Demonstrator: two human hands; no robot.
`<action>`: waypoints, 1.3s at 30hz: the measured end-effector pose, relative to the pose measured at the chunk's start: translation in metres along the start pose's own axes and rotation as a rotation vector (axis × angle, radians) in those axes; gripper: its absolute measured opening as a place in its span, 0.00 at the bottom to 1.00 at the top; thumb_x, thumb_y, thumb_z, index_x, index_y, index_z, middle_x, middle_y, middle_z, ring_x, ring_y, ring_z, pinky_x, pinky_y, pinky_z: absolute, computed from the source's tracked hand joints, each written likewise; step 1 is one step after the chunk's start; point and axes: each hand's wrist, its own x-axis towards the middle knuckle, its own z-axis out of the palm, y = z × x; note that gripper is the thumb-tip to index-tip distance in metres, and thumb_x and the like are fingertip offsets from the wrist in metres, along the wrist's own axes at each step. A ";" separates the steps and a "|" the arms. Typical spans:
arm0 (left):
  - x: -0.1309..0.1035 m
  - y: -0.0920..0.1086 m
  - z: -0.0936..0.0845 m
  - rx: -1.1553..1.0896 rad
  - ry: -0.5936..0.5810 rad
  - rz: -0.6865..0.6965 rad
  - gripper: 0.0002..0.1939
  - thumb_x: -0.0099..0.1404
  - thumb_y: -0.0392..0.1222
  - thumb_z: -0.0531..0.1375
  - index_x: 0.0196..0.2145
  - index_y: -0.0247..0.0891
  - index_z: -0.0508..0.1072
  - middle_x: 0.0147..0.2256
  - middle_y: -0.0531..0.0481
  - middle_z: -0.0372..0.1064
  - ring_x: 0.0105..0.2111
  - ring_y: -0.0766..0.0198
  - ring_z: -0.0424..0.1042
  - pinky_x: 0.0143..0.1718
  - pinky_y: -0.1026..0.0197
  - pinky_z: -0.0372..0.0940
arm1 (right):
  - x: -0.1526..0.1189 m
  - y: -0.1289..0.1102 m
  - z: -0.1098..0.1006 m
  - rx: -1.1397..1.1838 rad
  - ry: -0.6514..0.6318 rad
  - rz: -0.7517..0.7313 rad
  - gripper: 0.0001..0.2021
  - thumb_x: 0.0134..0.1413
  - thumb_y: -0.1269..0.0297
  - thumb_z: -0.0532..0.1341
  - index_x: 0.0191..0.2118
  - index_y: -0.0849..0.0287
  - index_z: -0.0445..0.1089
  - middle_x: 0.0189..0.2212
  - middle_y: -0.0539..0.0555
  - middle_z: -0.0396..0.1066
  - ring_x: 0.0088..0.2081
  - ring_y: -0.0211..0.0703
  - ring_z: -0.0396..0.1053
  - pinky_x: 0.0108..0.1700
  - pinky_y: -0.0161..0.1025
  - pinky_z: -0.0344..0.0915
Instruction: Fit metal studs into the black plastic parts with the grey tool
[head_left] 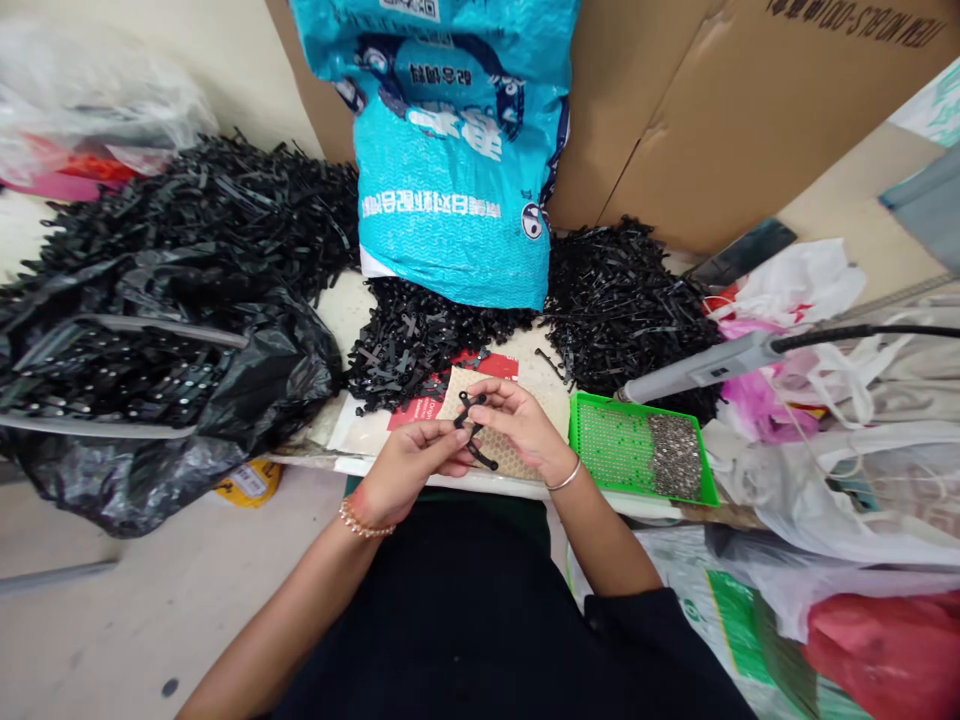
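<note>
Left hand (409, 458) and right hand (523, 425) both pinch a slim, black, round-ended, plastic-looking piece (482, 458). Lower end juts toward four o'clock from left's grip.

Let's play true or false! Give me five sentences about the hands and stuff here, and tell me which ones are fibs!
1. The left hand and right hand hold small black narrow parts. True.
2. The green rectangular plastic tray is beside the left hand. False: it is on the right-hand side.
3. Small silvery bits lie in the tray's right part. True.
4. The large printed sack is yellow. False: it is mostly bright blue.
5. The beaded bracelet is on the left wrist. True.
</note>
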 end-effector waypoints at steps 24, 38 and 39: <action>0.003 -0.019 -0.003 -0.414 0.070 -0.126 0.11 0.48 0.35 0.77 0.27 0.33 0.79 0.28 0.50 0.77 0.27 0.70 0.75 0.35 0.70 0.73 | -0.042 0.028 0.017 -0.037 0.188 -0.059 0.16 0.45 0.53 0.73 0.37 0.54 0.75 0.37 0.51 0.75 0.38 0.39 0.74 0.44 0.39 0.74; 0.029 -0.013 0.037 -0.201 -0.002 -0.180 0.11 0.53 0.34 0.75 0.26 0.33 0.76 0.26 0.51 0.77 0.24 0.68 0.76 0.32 0.65 0.76 | -0.122 -0.009 -0.060 -0.731 1.268 -0.846 0.31 0.55 0.53 0.64 0.62 0.44 0.52 0.61 0.58 0.53 0.62 0.53 0.59 0.64 0.55 0.59; 0.037 -0.010 0.043 -0.175 -0.005 -0.172 0.11 0.53 0.34 0.74 0.26 0.33 0.75 0.25 0.51 0.76 0.23 0.69 0.75 0.31 0.66 0.76 | -0.121 -0.017 -0.070 -0.667 1.240 -0.791 0.34 0.55 0.53 0.64 0.63 0.45 0.49 0.63 0.59 0.53 0.61 0.51 0.60 0.63 0.53 0.60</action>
